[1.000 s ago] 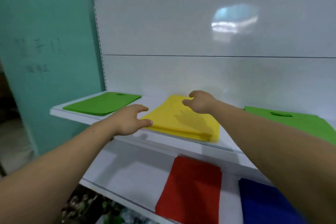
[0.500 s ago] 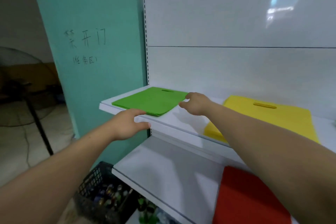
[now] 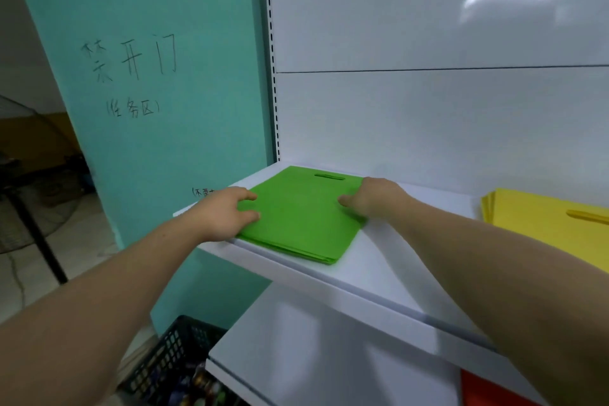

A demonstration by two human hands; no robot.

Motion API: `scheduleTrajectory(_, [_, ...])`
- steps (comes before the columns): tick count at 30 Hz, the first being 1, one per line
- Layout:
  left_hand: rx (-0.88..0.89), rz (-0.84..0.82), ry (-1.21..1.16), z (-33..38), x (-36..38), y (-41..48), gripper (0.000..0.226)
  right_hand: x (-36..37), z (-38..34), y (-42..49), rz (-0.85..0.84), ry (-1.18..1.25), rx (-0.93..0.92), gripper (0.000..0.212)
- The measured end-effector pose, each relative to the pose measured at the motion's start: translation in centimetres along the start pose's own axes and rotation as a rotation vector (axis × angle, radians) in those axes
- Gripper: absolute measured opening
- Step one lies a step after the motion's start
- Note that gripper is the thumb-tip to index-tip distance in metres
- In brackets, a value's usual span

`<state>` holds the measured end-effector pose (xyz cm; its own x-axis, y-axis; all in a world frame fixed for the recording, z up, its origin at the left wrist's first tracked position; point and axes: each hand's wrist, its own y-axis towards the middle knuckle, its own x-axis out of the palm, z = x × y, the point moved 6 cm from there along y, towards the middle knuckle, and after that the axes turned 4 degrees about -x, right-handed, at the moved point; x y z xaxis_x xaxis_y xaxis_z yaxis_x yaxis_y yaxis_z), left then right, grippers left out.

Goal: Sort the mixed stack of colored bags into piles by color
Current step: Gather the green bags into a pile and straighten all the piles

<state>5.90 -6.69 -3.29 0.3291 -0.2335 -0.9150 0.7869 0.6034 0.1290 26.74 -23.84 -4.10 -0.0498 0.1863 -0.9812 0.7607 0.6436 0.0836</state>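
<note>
Shelving of white sheet metal point(image 3: 389, 273) carries a stack of flat green fabric bags point(image 3: 303, 227) on its upper board, near the board's nine o'clock end. The cut-out handle slot is at the stack's twelve o'clock edge. The person's left hand point(image 3: 224, 212) sits at the stack's nine o'clock edge. Its thumb and forefinger lie spread and fairly straight on the top bag, touching it, and nothing shows them closed around the pile. The right hand point(image 3: 370, 198) sits at the three o'clock edge, near the far corner. Its thumb lies flat on the top bag pointing toward nine o'clock, while its other fingers are hidden behind the hand, so whether they hook over the edge cannot be told. The green stack lies flat on the board between the two hands, touched by both. At three o'clock in the view, well apart from the green stack, a pile of flat yellow fabric bags point(image 3: 540, 224) rests on the same board. On the lower board at five o'clock a corner of a flat red fabric bag point(image 3: 484, 389) shows. At seven o'clock a black plastic lattice crate point(image 3: 171, 359) stands below the shelving, beside a teal wall panel point(image 3: 158, 142) bearing handwritten characters
</note>
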Motion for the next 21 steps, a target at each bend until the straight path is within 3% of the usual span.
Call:
scheduleTrajectory(2, [0.023, -0.027, 0.055, -1.4, 0.1, 2.4, 0.052, 0.4, -0.1, 0.6, 0.006, -0.015, 0.028, 0.069])
scheduleTrajectory(7, [0.098, -0.262, 0.028, -3.5, 1.7, 5.9, 0.078, -0.1, 0.2, 1.1, 0.034, 0.087, 0.215, 0.072])
scheduleTrajectory(10, [0.158, -0.272, -0.038, -4.2, 2.7, 6.7, 0.095, 0.3, 0.8, 0.6, 0.053, 0.168, 0.382, 0.083])
scheduleTrajectory(13, [0.223, -0.206, -0.006, -4.4, 3.2, 7.3, 0.090, 0.4, 0.9, -0.4, 0.097, 0.258, 0.525, 0.080])
scheduleTrajectory(16, [0.270, -0.159, 0.037, -4.4, 3.2, 7.6, 0.078, -0.1, 0.2, -1.4, 0.274, 0.278, 0.561, 0.059])
scheduleTrajectory(21, [0.330, -0.218, 0.066, -4.5, 3.1, 7.6, 0.081, -2.1, -3.1, -5.2, 0.644, 0.326, 0.359, 0.047])
